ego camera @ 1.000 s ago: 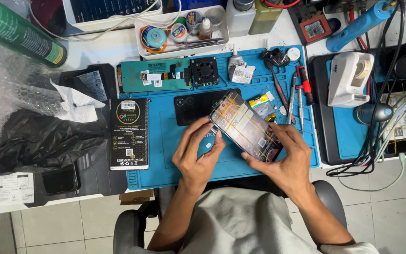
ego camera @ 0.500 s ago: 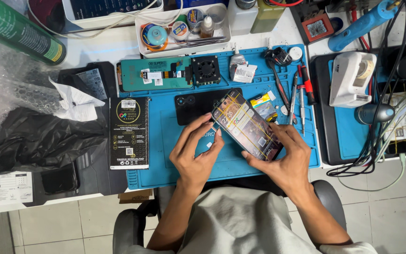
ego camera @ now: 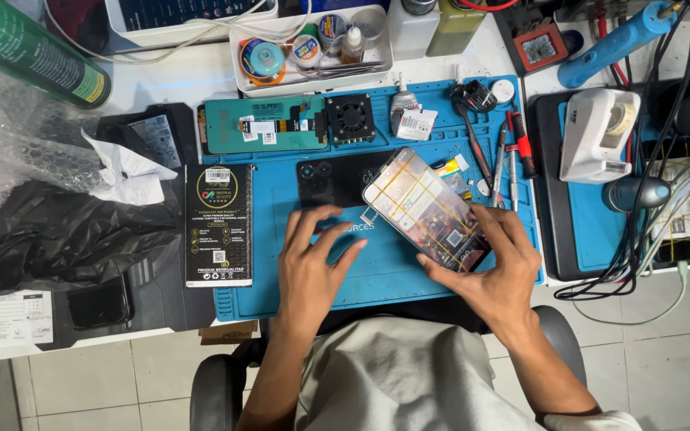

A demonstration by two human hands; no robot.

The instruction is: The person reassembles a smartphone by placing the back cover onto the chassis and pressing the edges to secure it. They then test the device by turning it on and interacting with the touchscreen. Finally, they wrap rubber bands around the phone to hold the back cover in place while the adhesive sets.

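Note:
A phone (ego camera: 425,209) with its screen lit lies tilted over the blue work mat (ego camera: 281,271). My right hand (ego camera: 495,271) holds its lower right end, fingers wrapped round the edge. Spread flat on the mat, my left hand (ego camera: 313,263) has its fingers apart just left of the phone, with nothing in it. A black phone back cover (ego camera: 333,179) lies under the phone's upper left end. A small silver piece (ego camera: 369,215) sits on the mat near my left fingertips.
A black package (ego camera: 218,225) lies left of my hands. Behind are a teal screen part (ego camera: 261,125), a small black fan (ego camera: 350,118) and a white tray of tape rolls (ego camera: 313,48). Tweezers and screwdrivers (ego camera: 509,156) lie right. Black plastic bag (ego camera: 49,231) at left.
My left hand has let go of the phone's left edge and moved down flat onto the mat. The right hand keeps the phone, now a little lower and flatter.

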